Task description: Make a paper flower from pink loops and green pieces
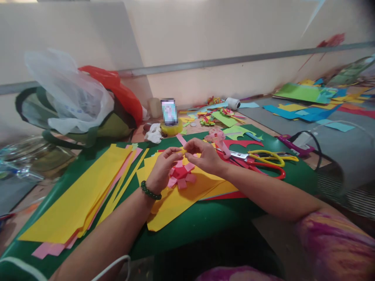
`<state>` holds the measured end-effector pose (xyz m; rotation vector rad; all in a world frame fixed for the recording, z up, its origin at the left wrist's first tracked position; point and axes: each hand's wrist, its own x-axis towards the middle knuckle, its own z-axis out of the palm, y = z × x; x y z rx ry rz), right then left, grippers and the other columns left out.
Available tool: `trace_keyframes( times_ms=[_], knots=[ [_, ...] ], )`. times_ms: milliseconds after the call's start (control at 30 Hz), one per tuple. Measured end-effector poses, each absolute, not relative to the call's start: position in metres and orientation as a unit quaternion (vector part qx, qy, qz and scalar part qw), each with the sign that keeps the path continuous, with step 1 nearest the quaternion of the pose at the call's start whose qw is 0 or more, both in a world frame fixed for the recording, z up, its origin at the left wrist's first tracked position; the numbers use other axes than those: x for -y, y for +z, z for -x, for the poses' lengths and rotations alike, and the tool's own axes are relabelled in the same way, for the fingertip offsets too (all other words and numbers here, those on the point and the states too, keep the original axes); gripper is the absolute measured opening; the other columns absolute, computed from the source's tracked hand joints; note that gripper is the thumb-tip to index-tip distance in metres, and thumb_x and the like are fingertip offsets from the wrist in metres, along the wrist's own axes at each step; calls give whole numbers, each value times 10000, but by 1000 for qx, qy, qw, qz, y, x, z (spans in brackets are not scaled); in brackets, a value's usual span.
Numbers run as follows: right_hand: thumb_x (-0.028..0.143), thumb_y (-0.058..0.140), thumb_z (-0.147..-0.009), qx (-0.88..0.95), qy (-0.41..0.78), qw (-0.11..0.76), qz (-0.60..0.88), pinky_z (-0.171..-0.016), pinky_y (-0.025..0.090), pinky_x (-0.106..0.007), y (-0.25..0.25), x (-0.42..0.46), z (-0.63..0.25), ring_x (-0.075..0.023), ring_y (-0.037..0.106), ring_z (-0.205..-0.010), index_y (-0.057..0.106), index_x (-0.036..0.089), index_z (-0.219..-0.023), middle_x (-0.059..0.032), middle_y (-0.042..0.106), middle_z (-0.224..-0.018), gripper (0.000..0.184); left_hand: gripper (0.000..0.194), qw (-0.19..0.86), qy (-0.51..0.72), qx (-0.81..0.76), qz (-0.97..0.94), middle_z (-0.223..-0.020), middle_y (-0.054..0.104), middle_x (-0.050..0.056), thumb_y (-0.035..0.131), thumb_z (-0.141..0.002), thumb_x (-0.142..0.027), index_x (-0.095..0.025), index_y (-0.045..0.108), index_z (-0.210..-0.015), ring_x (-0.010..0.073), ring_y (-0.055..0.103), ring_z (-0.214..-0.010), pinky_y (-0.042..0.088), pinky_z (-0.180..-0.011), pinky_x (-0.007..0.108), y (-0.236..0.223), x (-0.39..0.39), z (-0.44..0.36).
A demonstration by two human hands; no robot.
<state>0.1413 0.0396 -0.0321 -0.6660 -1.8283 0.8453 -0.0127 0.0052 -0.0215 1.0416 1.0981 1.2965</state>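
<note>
Both hands meet above a pile of yellow paper sheets [175, 208] on a green surface. My left hand [164, 166], a dark green bead bracelet at its wrist, pinches a small yellow paper strip [183, 151]. My right hand [205, 157] has its fingers closed on the same strip from the other side. Just below the fingertips lies a red and pink paper flower [182, 174], partly covered by the hands. Right of my right hand are scissors with yellow handles [265, 158], red-handled scissors [274, 170] and a pink tape dispenser [218, 138].
A stack of yellow and pink paper [79, 195] lies at the left. Behind it stands a bag [120, 127] with white and red plastic. A phone [169, 112] leans upright at the back. Paper scraps [240, 132] and coloured sheets [301, 93] spread to the right.
</note>
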Motion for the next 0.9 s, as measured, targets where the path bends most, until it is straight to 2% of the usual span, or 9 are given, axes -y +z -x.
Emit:
trace_keyframes(
  times_ms=[100, 200, 267, 367, 533, 633, 800, 900],
  knots=[
    [254, 586, -762, 771, 338, 462, 280, -655, 510, -289, -27, -39, -145, -128, 583, -665, 552, 215, -822, 4, 615, -759, 79, 293, 407, 550, -480, -549, -861, 652, 23, 772, -548, -228, -214, 684, -828, 195, 579, -851, 433, -803, 305, -16, -4, 14],
    [231, 586, -757, 795, 323, 427, 285, -650, 503, -292, -23, -39, -148, -136, 587, -656, 555, 215, -803, 4, 621, -722, 58, 249, 289, 525, -485, -636, -845, 653, 39, 760, -525, -158, -221, 719, -763, 230, 571, -894, 427, -863, 324, -11, -2, 15],
    [222, 579, -757, 806, 310, 413, 288, -641, 493, -290, -22, -39, -150, -137, 585, -650, 557, 217, -796, 5, 619, -710, 45, 205, 325, 496, -487, -642, -817, 665, 43, 745, -552, -175, -215, 733, -753, 234, 583, -863, 441, -829, 325, -11, -4, 19],
    [218, 569, -752, 821, 298, 394, 287, -632, 476, -286, -22, -40, -150, -139, 583, -651, 563, 217, -793, 4, 613, -708, 41, 147, 454, 443, -477, -608, -798, 687, 50, 733, -629, -276, -191, 737, -749, 214, 597, -796, 450, -727, 297, -15, -11, 29],
    [259, 583, -784, 836, 287, 367, 290, -645, 468, -291, -14, -38, -147, -149, 588, -669, 566, 214, -832, -8, 624, -739, 68, 212, 564, 384, -440, -583, -696, 644, 32, 777, -635, -369, -174, 719, -692, 143, 541, -627, 423, -599, 254, -19, -17, 43],
    [374, 652, -801, 858, 205, 298, 365, -682, 447, -321, -3, -33, -161, -186, 599, -720, 593, 218, -878, -30, 642, -772, 184, 182, 553, 379, -441, -597, -687, 650, 36, 780, -626, -355, -185, 722, -657, 152, 553, -633, 431, -613, 261, -14, -18, 47],
    [621, 671, -756, 848, 46, 119, 515, -675, 427, -370, 1, -35, -221, -286, 626, -736, 530, 209, -544, -70, 534, -521, 484, 99, 504, 290, -459, -672, -726, 706, 76, 776, -552, -283, -209, 710, -545, 234, 625, -724, 444, -649, 295, -5, -21, 55],
    [704, 569, -784, 803, -23, 41, 594, -635, 436, -375, -6, -40, -242, -305, 653, -716, 574, 194, -575, -114, 602, -551, 551, 28, 466, 193, -434, -746, -749, 702, 57, 707, -564, -241, -217, 710, -550, 236, 613, -749, 424, -648, 281, -4, -24, 59]
  ],
)
